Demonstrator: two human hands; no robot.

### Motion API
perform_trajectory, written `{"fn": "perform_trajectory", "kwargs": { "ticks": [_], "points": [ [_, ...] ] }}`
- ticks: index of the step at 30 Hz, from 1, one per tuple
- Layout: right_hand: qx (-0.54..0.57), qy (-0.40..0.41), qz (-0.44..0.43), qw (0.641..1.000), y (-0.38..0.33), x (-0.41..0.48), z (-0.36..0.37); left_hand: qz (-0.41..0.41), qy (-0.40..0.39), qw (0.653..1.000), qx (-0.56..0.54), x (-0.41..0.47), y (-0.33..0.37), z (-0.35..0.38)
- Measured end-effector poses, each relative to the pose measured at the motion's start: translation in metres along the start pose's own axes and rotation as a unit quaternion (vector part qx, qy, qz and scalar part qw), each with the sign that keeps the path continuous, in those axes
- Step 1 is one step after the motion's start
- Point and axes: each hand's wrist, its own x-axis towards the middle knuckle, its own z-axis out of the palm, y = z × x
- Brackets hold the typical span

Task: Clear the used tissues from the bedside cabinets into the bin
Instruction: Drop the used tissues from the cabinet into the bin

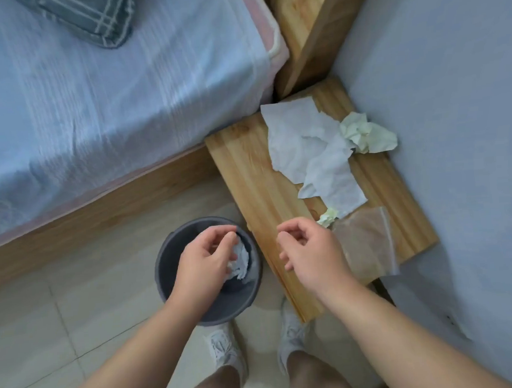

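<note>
Stands facing the wooden bedside cabinet [247,170], grey bin [226,311] on the floor [76,327] just left of its near corner. Holds the left hand [206,258] over the bin's mouth, fingers curled, a crumpled white tissue [239,260] right under the fingertips; cannot tell whether pinched or loose in the bin. Hangs the right hand [310,247] above the cabinet's near edge, fingers loosely curled, gripping nothing. Finds the nearest piece, a small pale-yellow wad [327,217], just far and right of those fingertips, touching the edge of a clear plastic bag [364,247]. Sees farther off flat white tissues [303,148] overlapping, long axis running far-left to near-right, and a larger yellowish crumpled tissue [362,131] at the far right edge. Judges the right hand nearer to all of these: a short reach forward and right to the wad, then a carry leftward to the bin.
</note>
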Motion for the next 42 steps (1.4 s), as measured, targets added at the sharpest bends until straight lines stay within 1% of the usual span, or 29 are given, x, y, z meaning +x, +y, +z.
{"fn": "perform_trajectory", "kwargs": {
  "ticks": [2, 5, 7, 9, 11, 13, 16, 18, 21, 23, 28, 31, 36, 38, 40, 42],
  "points": [
    [0.021, 0.039, -0.009, 0.999, -0.009, 0.011, -0.034, 0.025, -0.021, 0.999, 0.015, 0.011, 0.031, 0.020],
    [0.035, 0.108, -0.013, 0.993, -0.013, 0.034, -0.079, 0.066, -0.030, 0.996, 0.054, 0.032, 0.069, 0.049],
    [-0.017, 0.155, -0.015, 0.988, -0.007, 0.052, -0.102, 0.093, -0.029, 0.991, 0.096, 0.049, 0.090, 0.067],
    [-0.111, 0.175, -0.014, 0.978, 0.001, 0.070, -0.115, 0.122, -0.012, 0.979, 0.163, 0.065, 0.106, 0.083],
    [-0.182, 0.162, -0.017, 0.970, 0.011, 0.085, -0.115, 0.142, 0.001, 0.966, 0.215, 0.081, 0.116, 0.097],
    [-0.218, 0.129, -0.022, 0.967, 0.018, 0.095, -0.108, 0.160, 0.003, 0.949, 0.273, 0.092, 0.119, 0.107],
    [-0.279, 0.093, -0.027, 0.955, 0.026, 0.102, -0.099, 0.182, -0.023, 0.920, 0.347, 0.106, 0.118, 0.118],
    [-0.312, 0.090, -0.034, 0.945, 0.030, 0.106, -0.096, 0.178, -0.037, 0.910, 0.374, 0.112, 0.117, 0.122],
    [-0.310, 0.110, -0.048, 0.943, 0.032, 0.111, -0.095, 0.196, -0.033, 0.897, 0.394, 0.118, 0.113, 0.122],
    [-0.309, 0.120, -0.056, 0.942, 0.033, 0.113, -0.098, 0.212, -0.020, 0.895, 0.391, 0.119, 0.109, 0.118],
    [-0.285, 0.156, -0.106, 0.940, 0.026, 0.106, -0.110, 0.227, 0.014, 0.922, 0.313, 0.110, 0.110, 0.106],
    [-0.267, 0.181, -0.133, 0.937, 0.017, 0.099, -0.118, 0.229, -0.003, 0.926, 0.299, 0.099, 0.116, 0.097],
    [-0.234, 0.218, -0.159, 0.934, -0.002, 0.085, -0.134, 0.193, -0.032, 0.940, 0.280, 0.078, 0.123, 0.083],
    [-0.231, 0.231, -0.167, 0.930, -0.009, 0.076, -0.138, 0.173, -0.039, 0.954, 0.241, 0.067, 0.124, 0.078],
    [-0.219, 0.244, -0.170, 0.929, -0.017, 0.065, -0.140, 0.158, -0.041, 0.970, 0.179, 0.056, 0.127, 0.072],
    [-0.200, 0.255, -0.175, 0.930, -0.024, 0.053, -0.138, 0.150, -0.028, 0.981, 0.117, 0.045, 0.130, 0.064]
  ]
}}
